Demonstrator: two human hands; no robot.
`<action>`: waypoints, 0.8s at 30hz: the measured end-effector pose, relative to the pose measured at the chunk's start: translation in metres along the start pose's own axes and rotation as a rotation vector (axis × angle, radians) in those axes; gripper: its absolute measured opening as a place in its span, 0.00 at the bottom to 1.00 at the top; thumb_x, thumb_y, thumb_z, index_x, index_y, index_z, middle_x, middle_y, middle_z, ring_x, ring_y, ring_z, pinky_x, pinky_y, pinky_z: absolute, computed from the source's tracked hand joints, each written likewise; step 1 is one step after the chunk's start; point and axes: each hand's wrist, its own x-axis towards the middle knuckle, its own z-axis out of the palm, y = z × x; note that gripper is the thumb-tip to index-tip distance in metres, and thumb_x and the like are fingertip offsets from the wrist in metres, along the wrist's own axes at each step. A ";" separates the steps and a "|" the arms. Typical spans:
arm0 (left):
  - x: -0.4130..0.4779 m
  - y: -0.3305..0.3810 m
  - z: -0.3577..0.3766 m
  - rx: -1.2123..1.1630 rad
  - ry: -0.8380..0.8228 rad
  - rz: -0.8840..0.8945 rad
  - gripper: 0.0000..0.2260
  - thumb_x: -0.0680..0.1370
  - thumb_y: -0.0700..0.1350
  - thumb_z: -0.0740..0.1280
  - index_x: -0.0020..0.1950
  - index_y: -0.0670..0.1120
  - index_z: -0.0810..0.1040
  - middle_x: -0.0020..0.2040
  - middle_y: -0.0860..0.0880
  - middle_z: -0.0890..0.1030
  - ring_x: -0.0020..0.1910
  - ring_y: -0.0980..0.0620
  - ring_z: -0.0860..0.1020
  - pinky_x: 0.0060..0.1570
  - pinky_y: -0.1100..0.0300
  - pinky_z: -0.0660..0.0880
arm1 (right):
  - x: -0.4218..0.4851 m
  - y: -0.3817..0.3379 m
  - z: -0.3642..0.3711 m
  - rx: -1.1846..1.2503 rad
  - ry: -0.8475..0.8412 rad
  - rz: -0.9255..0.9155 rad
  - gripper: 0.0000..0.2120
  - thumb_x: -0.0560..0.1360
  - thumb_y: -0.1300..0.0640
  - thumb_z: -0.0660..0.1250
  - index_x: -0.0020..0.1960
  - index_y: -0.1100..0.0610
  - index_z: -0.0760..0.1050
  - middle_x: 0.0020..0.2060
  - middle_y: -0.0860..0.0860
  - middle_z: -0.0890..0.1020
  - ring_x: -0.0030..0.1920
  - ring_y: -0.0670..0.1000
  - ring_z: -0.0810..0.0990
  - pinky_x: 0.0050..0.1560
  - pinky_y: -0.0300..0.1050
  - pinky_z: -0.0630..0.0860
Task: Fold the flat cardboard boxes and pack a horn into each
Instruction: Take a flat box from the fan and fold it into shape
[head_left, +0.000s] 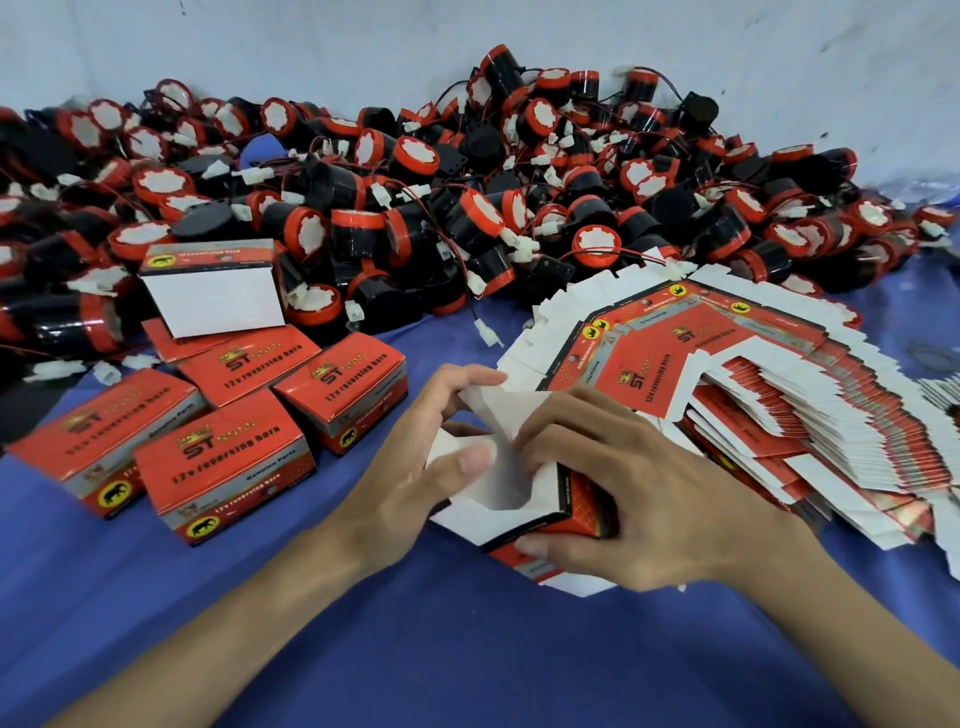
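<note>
Horns (415, 197) heaped at back; folded boxes (223, 462) front-left, flat boxes (779, 405) right.

I read "ST" and "12v reversing horn" on the folded boxes (223, 457), lower left, and "Genuine Parts" on their grey sides. The flat boxes (657, 364), right, repeat both first marks.

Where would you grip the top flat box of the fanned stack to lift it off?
Probably its near edge, pinched from the front: the top flat box lies face up, uncovered on the fanned stack, that edge free beside the right hand holding the half-folded box.
</note>
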 end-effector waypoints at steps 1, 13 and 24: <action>0.000 -0.001 0.000 -0.023 -0.007 0.024 0.34 0.70 0.73 0.60 0.66 0.51 0.68 0.60 0.53 0.74 0.60 0.49 0.74 0.56 0.57 0.71 | -0.001 0.001 0.000 0.007 0.020 -0.001 0.20 0.71 0.42 0.66 0.47 0.60 0.76 0.47 0.52 0.77 0.48 0.57 0.74 0.49 0.50 0.72; 0.003 0.001 0.005 0.151 0.258 0.149 0.11 0.70 0.53 0.64 0.36 0.48 0.68 0.50 0.47 0.70 0.51 0.62 0.71 0.50 0.74 0.66 | 0.000 0.002 0.014 0.153 0.251 -0.007 0.21 0.69 0.45 0.67 0.44 0.65 0.76 0.57 0.57 0.76 0.55 0.54 0.76 0.56 0.45 0.72; 0.001 0.003 0.015 0.349 0.362 0.176 0.08 0.69 0.46 0.64 0.35 0.43 0.69 0.46 0.48 0.71 0.45 0.57 0.72 0.46 0.70 0.67 | 0.003 0.005 0.023 0.114 0.320 0.044 0.21 0.66 0.45 0.70 0.42 0.64 0.77 0.59 0.58 0.75 0.56 0.53 0.77 0.58 0.38 0.68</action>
